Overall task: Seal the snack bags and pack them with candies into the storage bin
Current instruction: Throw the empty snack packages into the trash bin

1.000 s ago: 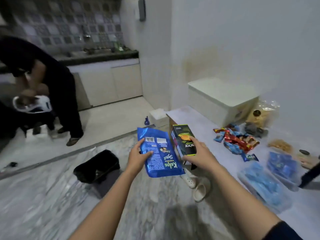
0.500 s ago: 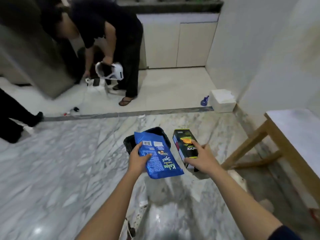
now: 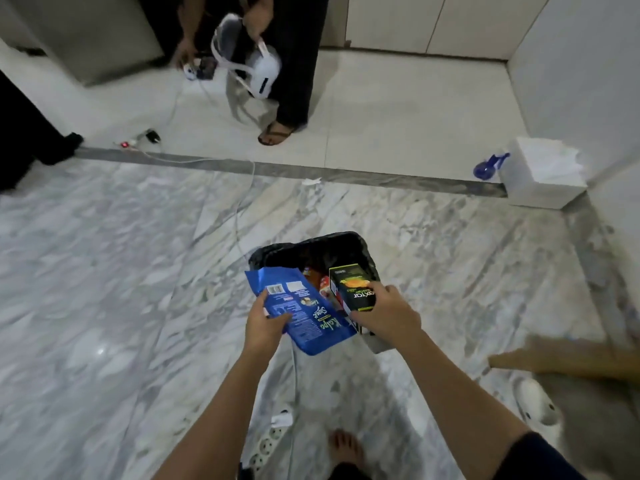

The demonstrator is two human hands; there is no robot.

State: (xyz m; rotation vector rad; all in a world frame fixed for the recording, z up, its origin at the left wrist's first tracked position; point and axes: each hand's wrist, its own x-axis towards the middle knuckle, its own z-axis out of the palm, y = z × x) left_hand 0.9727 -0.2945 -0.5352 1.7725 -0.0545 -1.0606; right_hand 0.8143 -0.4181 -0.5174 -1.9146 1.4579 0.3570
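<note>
My left hand grips a blue snack bag by its left edge, its open top pointing away from me. A black and green carton with an orange picture is held in my right hand. Both are over the near rim of a bin lined with a black bag that stands on the marble floor. Red and orange wrappers show inside the bin between the bag and the carton.
A white power strip and its cable lie by my bare foot. A wooden table leg and a white slipper are at the right. Another person holding a white headset stands at the back, near a white box.
My view has swung down and away from the table to the floor. Both hands have carried the blue bag and the carton over the black-lined bin.
</note>
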